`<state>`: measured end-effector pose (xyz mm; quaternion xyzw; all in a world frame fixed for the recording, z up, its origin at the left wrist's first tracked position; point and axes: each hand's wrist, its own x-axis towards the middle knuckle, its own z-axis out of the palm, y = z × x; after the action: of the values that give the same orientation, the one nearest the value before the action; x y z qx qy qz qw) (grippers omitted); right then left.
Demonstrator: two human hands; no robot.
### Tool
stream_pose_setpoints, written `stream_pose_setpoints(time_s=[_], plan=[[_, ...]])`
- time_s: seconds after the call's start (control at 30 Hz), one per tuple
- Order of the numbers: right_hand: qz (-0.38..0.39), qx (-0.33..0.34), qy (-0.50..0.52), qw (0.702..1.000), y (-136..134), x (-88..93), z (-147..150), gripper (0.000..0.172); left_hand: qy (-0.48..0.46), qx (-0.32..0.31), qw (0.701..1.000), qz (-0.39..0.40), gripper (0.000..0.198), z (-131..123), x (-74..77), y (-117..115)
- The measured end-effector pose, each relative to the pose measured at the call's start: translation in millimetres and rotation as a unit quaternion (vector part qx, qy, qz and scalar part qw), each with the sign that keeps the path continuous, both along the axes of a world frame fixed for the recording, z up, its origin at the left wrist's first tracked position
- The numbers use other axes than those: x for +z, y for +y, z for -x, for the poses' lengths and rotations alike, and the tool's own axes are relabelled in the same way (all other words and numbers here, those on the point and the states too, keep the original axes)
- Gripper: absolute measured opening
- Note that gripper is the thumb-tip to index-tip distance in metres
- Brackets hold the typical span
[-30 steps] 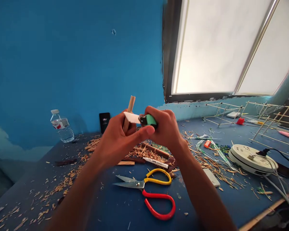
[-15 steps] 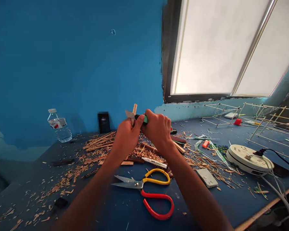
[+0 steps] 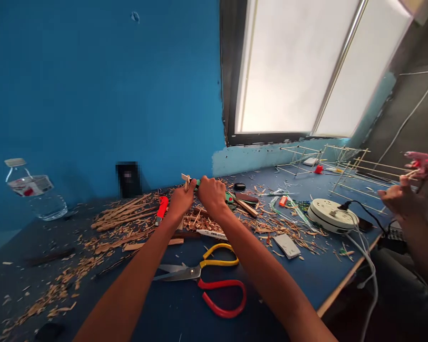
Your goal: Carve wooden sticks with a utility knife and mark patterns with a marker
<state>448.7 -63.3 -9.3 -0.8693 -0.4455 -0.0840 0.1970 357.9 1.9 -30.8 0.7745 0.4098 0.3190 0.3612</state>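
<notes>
Both arms stretch out over the blue table (image 3: 185,318). My left hand (image 3: 181,199) is closed round a short wooden stick (image 3: 186,180) whose tip shows above the fingers. My right hand (image 3: 211,194) is closed round a green-handled knife (image 3: 197,182) that lies against the stick. The hands touch each other above a heap of wood shavings (image 3: 203,222).
Scissors (image 3: 209,280) with yellow and red handles lie near the front. A water bottle (image 3: 32,190) stands at the left, a red cutter (image 3: 161,208) and wooden strips (image 3: 123,216) behind. A round socket reel (image 3: 330,214) sits right. Another person's hands (image 3: 401,197) work at the right edge.
My hands have moved farther away and lower, towards the shavings. The view swung right, which brought another person's hands and the table's right edge into sight.
</notes>
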Motion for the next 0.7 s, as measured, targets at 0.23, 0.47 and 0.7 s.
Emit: stream_pose_setpoints(time_s=[0.23, 0.47, 0.7], plan=[[0.004, -0.006, 0.033, 0.999, 12, -3.4, 9, 0.036, 0.009, 0.028, 1.0, 0.009, 0.035, -1, -6.1, 7], [-0.022, -0.01, 0.049, 0.999, 21, -10.1, 12, 0.036, -0.017, 0.044, 0.999, 0.006, 0.034, 1, -5.6, 5], [-0.056, -0.025, 0.089, 0.994, 21, -6.0, -3, 0.035, -0.071, 0.032, 0.994, 0.078, 0.037, -10, -10.9, -15]])
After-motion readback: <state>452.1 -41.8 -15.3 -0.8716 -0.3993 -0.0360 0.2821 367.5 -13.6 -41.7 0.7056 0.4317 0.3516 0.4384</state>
